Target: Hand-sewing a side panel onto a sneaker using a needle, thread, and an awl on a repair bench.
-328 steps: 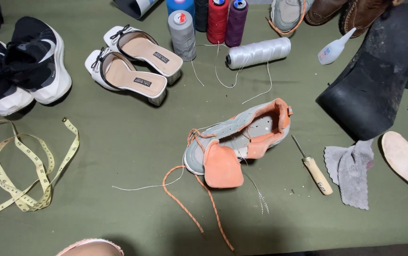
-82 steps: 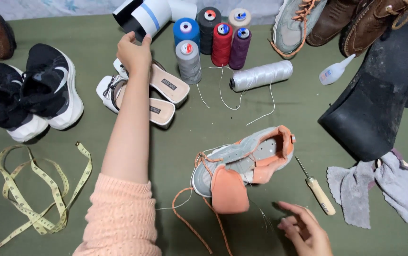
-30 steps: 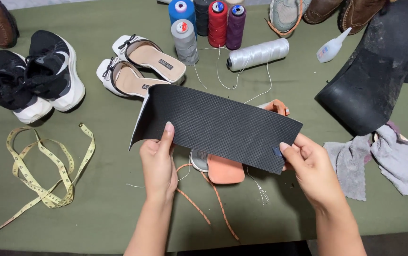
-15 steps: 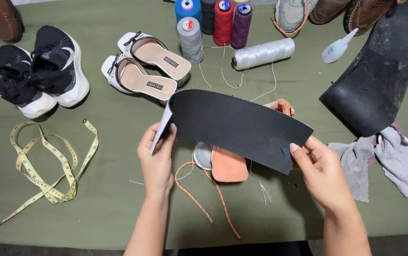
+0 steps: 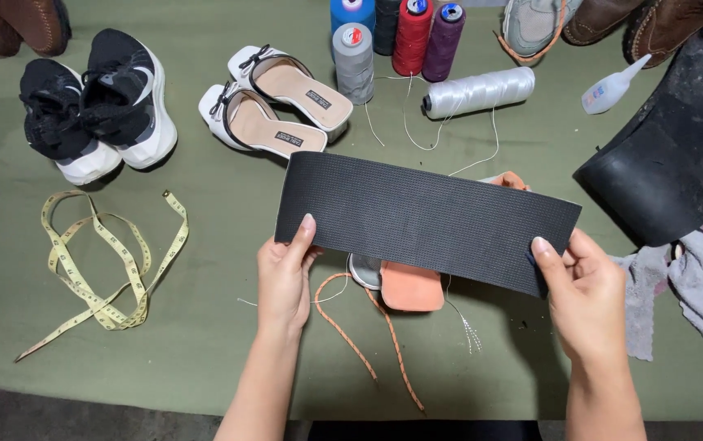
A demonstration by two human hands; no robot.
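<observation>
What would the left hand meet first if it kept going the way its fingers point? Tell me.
The left hand points up the table. Beyond the black textured rubber sheet it grips, the pair of white open-toed sandals probably comes first, though height above the table is unclear.

black textured sheet [image 5: 425,222] held flat at both ends | left hand [image 5: 284,273] and right hand [image 5: 587,298] gripped on its lower corners | orange-grey shoe [image 5: 404,282] partly covered beneath | green tabletop [image 5: 204,327]

sheet [image 5: 425,220] over shoe [image 5: 404,282] | tape measure [image 5: 98,261] left | spools [image 5: 400,41] behind
</observation>
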